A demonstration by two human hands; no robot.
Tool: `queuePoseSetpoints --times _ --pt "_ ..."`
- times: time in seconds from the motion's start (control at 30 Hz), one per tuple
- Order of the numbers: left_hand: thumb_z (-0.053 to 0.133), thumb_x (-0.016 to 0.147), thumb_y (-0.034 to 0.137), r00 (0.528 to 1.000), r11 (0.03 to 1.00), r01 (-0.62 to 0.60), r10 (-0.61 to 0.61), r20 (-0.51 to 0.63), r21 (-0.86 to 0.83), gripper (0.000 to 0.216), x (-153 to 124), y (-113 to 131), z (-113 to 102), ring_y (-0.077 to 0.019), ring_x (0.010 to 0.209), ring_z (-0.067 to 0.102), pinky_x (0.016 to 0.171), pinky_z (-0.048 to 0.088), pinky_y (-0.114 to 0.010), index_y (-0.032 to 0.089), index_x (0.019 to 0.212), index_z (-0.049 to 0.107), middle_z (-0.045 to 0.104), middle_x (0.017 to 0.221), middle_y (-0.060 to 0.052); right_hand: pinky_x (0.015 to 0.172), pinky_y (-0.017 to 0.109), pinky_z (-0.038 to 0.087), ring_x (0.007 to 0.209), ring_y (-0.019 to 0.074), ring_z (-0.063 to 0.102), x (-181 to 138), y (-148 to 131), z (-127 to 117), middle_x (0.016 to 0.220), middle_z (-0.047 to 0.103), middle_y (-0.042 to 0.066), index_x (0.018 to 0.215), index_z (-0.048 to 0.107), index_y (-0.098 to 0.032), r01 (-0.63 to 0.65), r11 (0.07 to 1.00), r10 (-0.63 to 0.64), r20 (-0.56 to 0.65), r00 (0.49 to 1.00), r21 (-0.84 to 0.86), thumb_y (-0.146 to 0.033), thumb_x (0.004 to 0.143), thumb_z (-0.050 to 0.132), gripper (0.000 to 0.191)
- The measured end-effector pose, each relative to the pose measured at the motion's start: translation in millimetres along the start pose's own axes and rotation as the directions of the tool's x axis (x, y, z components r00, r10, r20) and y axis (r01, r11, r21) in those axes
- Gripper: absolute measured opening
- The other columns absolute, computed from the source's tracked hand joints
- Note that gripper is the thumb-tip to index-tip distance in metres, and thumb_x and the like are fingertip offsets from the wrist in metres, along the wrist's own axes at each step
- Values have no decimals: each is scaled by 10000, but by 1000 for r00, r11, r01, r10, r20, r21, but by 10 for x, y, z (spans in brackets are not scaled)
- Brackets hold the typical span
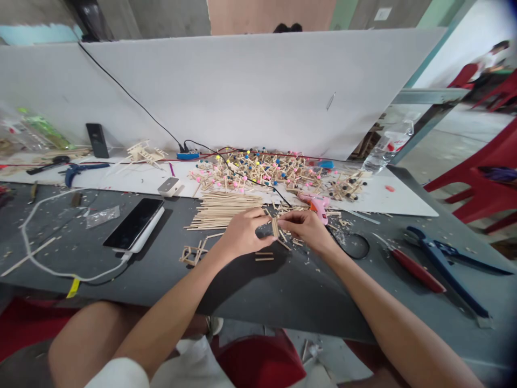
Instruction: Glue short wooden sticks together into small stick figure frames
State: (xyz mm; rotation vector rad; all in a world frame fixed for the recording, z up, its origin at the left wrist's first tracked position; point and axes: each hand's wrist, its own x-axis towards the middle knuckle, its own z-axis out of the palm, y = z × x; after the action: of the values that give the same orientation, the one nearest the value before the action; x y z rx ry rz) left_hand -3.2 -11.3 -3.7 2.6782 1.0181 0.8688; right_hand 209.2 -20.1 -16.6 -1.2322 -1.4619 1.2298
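Observation:
My left hand point(245, 233) is closed, holding a small panel of short wooden sticks point(275, 227) upright between thumb and fingers. The fingers of my right hand point(305, 227) are pinched together at the panel's right edge; whether they grip a separate stick is too small to tell. Two short sticks point(264, 259) lie on the dark tabletop just below. To the left of them is a small open frame of glued sticks point(194, 253). A bundle of long thin sticks point(222, 209) lies behind my left hand. A pink glue gun point(320, 207) rests behind my right hand.
A heap of sticks with coloured ball tips point(258, 170) spreads along the white board. On the right lie a red-handled knife point(418, 270) and a blue cutter point(448, 269). A phone on a white power bank point(135, 226) with a looped cable point(29, 245) occupies the left.

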Motion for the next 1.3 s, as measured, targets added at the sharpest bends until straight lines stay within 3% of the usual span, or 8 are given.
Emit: queuePoseSetpoints --times 0.13,0.3,0.37,0.47,0.57,0.73,1.07,1.3 --pt "696 809 425 998 999 31 -32 -52 -14 395 11 -7 59 -251 990 666 867 550 -384 157 1100 696 701 1062 -102 449 242 282 471 89 402 73 117 -48 581 563 -7 778 716 -150 85 994 -89 -59 994 -63 -488 760 718 339" --pt "709 801 442 985 993 114 -112 -128 9 401 -21 6 115 -256 1055 654 921 534 -383 162 1089 698 699 1116 -103 566 262 402 600 155 553 190 172 -61 650 654 37 739 700 -148 218 902 -297 -169 940 -372 -456 816 619 327" --pt "698 813 440 986 989 133 -127 -109 56 393 -106 82 67 -260 1070 644 921 530 -378 166 1096 688 691 1134 -99 596 270 419 634 171 576 160 115 -40 677 669 49 754 695 -147 226 886 -329 -205 922 -405 -434 824 595 312" --pt "681 827 440 986 976 166 -162 -35 139 352 -336 298 -51 -244 1009 647 863 535 -347 177 1059 683 684 1070 -87 571 268 396 589 161 559 -73 -15 17 627 652 36 705 685 -158 215 877 -312 -168 935 -429 -393 825 591 280" --pt "652 842 484 973 949 192 -217 79 249 327 -616 546 -132 -236 928 641 779 532 -332 175 945 684 664 955 -79 574 261 388 589 154 565 -482 -101 106 632 668 18 689 697 -178 152 845 -196 -32 980 -513 -339 823 590 235" --pt "656 847 459 950 910 179 -259 174 373 313 -933 774 -71 -256 947 608 727 511 -337 158 932 668 636 941 -91 603 250 414 613 147 593 -1047 -28 321 697 713 -1 808 743 -210 69 849 -34 77 996 -523 -292 840 588 178" --pt "669 851 483 914 865 242 -356 195 440 350 -1003 885 -22 -258 910 597 675 484 -325 132 843 667 623 898 -108 605 251 422 615 138 576 -1153 216 498 752 692 7 880 721 -206 177 789 -193 37 980 -589 -261 835 647 103" --pt "614 906 288 881 862 260 -396 260 434 138 -996 887 -101 -227 918 610 660 477 -294 171 872 677 634 917 -75 666 259 439 749 168 638 -1206 285 570 870 693 34 926 717 -212 243 687 -272 68 960 -685 -349 836 695 166"
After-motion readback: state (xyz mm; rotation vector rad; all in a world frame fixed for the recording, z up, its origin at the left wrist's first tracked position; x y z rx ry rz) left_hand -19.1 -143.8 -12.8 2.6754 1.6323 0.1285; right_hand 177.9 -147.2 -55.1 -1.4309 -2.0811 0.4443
